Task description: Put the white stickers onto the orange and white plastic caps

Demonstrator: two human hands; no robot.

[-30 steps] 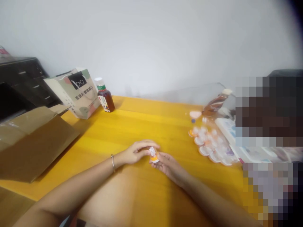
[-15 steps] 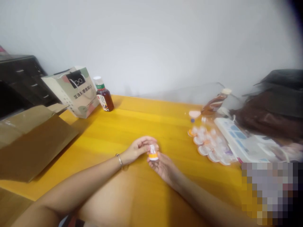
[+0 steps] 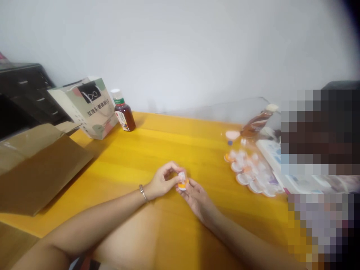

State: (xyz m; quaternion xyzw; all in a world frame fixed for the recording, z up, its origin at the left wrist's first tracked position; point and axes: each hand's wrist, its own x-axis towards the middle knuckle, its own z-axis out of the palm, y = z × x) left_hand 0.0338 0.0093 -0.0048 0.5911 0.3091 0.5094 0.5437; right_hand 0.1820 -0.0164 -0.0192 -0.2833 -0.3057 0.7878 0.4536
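Above the middle of the yellow table (image 3: 157, 138) both my hands hold one small clear container (image 3: 182, 175) with an orange and white band at its lower end. My left hand (image 3: 165, 180), with a metal bracelet at the wrist, pinches its clear upper part between thumb and fingers. From the lower right, the fingers of my right hand (image 3: 198, 198) close on the orange and white end. What lies inside the container is too blurred to tell.
At the left stand an open cardboard box (image 3: 42, 172), a paper bag (image 3: 90, 108) and a dark brown bottle (image 3: 125, 114). Several small clear cups (image 3: 250, 174) cluster at the right, before a tilted brown bottle (image 3: 255, 122) and a white case (image 3: 270, 153).
My fingers have shifted slightly on the container, my left thumb now lower along its side. A pixelated patch now covers the dark bag at the right.
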